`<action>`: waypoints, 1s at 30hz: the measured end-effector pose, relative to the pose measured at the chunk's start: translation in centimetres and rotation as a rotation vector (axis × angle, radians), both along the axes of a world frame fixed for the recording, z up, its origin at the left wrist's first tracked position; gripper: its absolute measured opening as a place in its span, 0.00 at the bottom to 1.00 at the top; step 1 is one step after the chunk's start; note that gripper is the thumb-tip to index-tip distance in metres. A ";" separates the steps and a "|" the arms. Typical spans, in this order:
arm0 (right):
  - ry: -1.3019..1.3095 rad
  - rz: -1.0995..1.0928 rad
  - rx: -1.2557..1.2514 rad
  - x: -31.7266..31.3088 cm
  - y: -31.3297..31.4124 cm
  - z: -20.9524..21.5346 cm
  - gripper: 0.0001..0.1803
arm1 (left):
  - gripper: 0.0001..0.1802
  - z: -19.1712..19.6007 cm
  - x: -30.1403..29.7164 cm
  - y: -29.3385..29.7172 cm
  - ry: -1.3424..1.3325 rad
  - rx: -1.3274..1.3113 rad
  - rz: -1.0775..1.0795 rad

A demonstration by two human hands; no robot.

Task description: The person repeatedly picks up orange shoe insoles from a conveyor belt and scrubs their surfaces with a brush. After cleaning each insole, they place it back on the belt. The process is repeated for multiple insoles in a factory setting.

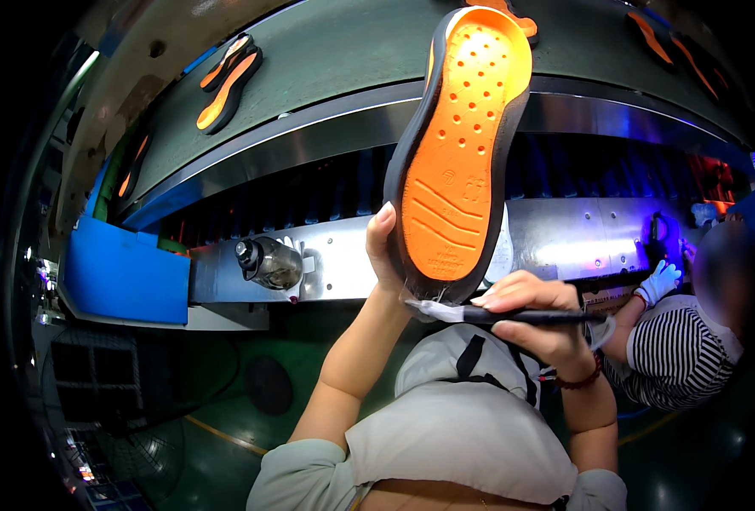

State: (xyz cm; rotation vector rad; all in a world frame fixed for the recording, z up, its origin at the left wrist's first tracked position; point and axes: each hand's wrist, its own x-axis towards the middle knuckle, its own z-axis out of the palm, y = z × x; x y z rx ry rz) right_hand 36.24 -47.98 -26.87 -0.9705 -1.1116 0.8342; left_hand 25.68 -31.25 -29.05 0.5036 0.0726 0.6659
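An orange shoe sole point(452, 183) with a black rim is held upright in front of me, its small holes and curved grooves facing me. My left hand point(383, 253) grips it by the lower left edge, thumb on the rim and the other fingers hidden behind. In my right hand point(541, 313) is a brush point(514, 316) with a black handle, pinched between thumb and fingers. Its whitish tip touches or nearly touches the bottom end of the sole. A thin clear tube loops at the handle's far end.
A green conveyor belt point(326, 64) with a metal edge runs across the back, carrying several orange-and-black soles point(228, 89). A dark clear bottle point(268, 262) stands on the metal shelf point(343, 264) near a blue panel point(122, 272). At right sits a person in a striped top point(680, 353), wearing a glove.
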 end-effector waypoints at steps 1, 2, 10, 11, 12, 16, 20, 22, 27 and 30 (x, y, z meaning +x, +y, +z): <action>0.127 0.025 0.014 0.7 0.1 -0.1 0.10 | 0.33 0.0 0.0 -0.2 0.006 0.024 -0.012; 0.074 -0.099 0.007 1.5 0.2 -0.1 0.09 | 0.35 0.1 0.2 -0.5 0.009 0.049 -0.020; -0.244 -0.041 0.008 1.4 0.3 1.0 0.09 | 0.31 -0.6 -0.2 -0.4 0.194 0.042 -0.024; -0.201 -0.036 0.006 1.6 0.3 1.0 0.09 | 0.30 -0.8 -0.2 -0.3 0.172 0.054 -0.018; -0.015 -0.089 -0.066 1.6 0.2 1.4 0.09 | 0.29 -0.9 -0.3 0.0 0.149 0.066 -0.013; -0.262 0.031 -0.056 1.3 0.4 1.3 0.10 | 0.27 0.2 0.0 0.0 0.047 0.024 -0.039; -0.159 0.225 -0.058 1.7 -0.1 2.2 0.11 | 0.26 1.0 0.2 0.4 -0.027 0.082 -0.093; -0.192 0.056 -0.029 3.0 0.3 2.2 0.09 | 0.24 1.2 -0.4 0.9 0.067 0.163 -0.151; -0.508 0.448 -0.016 5.6 1.3 3.8 0.12 | 0.25 1.5 -0.2 0.3 0.524 0.034 -0.360; -0.514 0.432 -0.048 6.1 1.0 4.7 0.10 | 0.24 3.6 -0.1 -0.8 0.698 -0.045 -0.443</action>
